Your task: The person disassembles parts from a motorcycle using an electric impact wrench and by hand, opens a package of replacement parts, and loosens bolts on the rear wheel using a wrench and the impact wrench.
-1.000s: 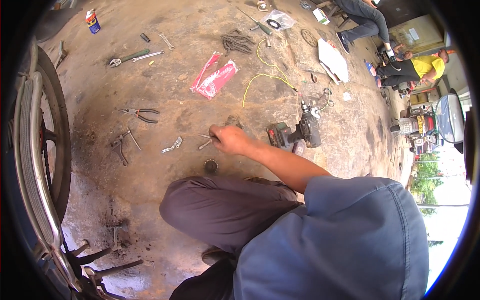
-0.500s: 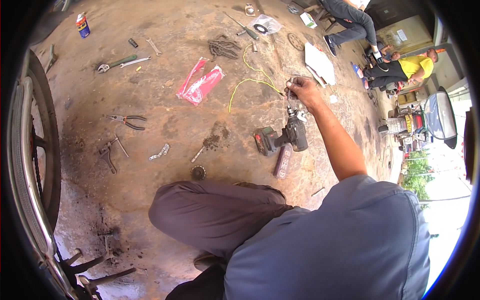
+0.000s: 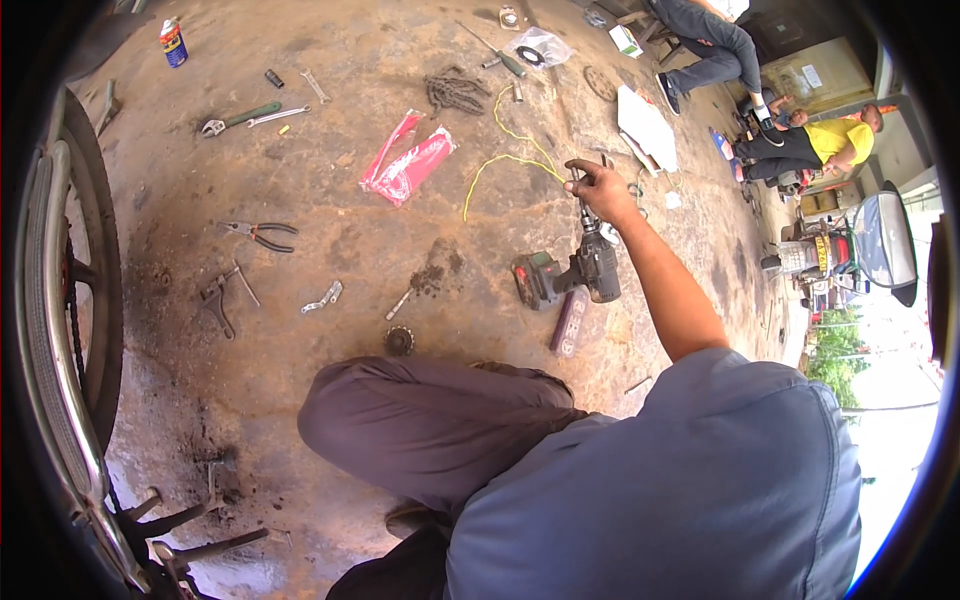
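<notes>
My right hand (image 3: 603, 192) reaches out over the floor, thumb and fingers pinched around a small metal piece (image 3: 576, 177). Right below the fingers is the chuck of a black cordless drill (image 3: 597, 270), which stands with its nose toward the hand; its red-and-black battery (image 3: 536, 280) lies to the left. Whether the piece sits inside the chuck is hidden by the fingers. Beside the drill lies a long dark purple box (image 3: 570, 323). A yellow cord (image 3: 513, 157) ends near my fingertips. My left hand is out of view.
Pliers (image 3: 258, 234), an adjustable wrench (image 3: 240, 118), a sprocket (image 3: 399, 341), a chain (image 3: 458, 92) and pink plastic packaging (image 3: 408, 167) are scattered on the floor. A motorcycle wheel (image 3: 95, 290) borders the left. A spray can (image 3: 173, 43) stands at far left; people sit at far right.
My right hand has come down closer to the drill's chuck, its index finger more stretched. The whole view has shifted slightly; the drill and loose tools lie where they were.
</notes>
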`<state>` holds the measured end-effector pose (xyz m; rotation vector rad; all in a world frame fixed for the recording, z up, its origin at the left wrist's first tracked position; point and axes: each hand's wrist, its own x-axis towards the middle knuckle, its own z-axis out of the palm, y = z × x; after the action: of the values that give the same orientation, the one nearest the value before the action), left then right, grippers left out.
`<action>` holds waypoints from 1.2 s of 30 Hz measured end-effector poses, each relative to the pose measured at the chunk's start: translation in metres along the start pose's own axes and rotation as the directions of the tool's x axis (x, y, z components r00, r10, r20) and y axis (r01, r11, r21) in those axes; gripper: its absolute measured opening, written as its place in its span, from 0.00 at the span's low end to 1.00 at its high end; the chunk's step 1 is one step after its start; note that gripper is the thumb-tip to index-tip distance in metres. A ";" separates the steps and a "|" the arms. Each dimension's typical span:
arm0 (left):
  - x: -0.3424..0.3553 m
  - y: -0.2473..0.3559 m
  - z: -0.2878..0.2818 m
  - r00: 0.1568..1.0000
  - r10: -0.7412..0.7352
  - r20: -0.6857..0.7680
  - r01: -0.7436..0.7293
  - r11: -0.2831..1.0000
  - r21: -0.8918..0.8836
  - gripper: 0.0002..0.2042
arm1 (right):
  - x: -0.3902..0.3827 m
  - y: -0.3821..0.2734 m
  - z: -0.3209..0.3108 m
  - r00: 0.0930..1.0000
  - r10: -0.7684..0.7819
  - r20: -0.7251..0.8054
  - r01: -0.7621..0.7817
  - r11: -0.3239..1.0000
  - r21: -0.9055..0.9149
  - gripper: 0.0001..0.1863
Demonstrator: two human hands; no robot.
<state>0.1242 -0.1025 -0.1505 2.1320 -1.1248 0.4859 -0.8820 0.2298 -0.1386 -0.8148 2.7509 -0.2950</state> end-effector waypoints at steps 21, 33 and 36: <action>-0.017 0.032 -0.011 0.997 -0.081 0.019 0.083 0.966 -0.245 0.28 | -0.004 -0.040 -0.023 0.994 -0.098 0.056 0.110 0.953 -0.283 0.20; -0.022 0.040 -0.036 0.989 -0.147 0.009 0.141 0.933 -0.331 0.27 | -0.009 0.079 0.019 0.993 -0.064 0.102 -0.036 0.650 0.759 0.28; -0.031 0.062 -0.018 0.987 -0.158 0.024 0.155 0.915 -0.373 0.26 | -0.089 0.155 0.058 0.976 -0.058 0.211 -0.043 0.893 0.447 0.36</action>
<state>0.0554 -0.0969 -0.1326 1.8611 -0.9448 0.1842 -0.8700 0.3996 -0.2180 -0.6824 2.3338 -0.7621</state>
